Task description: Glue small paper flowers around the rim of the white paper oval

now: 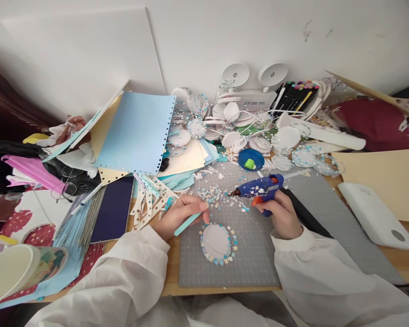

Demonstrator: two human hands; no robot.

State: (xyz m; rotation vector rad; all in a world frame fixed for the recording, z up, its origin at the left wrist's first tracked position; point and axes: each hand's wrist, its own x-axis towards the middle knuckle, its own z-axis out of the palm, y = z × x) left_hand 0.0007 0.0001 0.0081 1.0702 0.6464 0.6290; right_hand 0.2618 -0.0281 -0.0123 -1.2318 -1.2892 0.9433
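Note:
My left hand (187, 213) is closed around slim pale-teal tweezers (186, 224), just above the edge of a white paper disc. The disc (216, 243) lies flat on the grey cutting mat (255, 268), ringed with small blue, white and cream stars. In my right hand (284, 215) is a blue hot glue gun (259, 187) with an orange trigger; its nozzle points left over a scatter of tiny paper stars (221, 197). My left fingertips hide the tweezers' middle. Whether a star sits at the tip is too small to tell.
Behind the mat, star-trimmed discs (231, 111) are heaped beside a blue lid (251, 160) and markers (296, 95). Blue paper (136, 131), a dark phone (112, 209) and a paper cup (37, 268) are left; a white power bank (376, 215) lies right.

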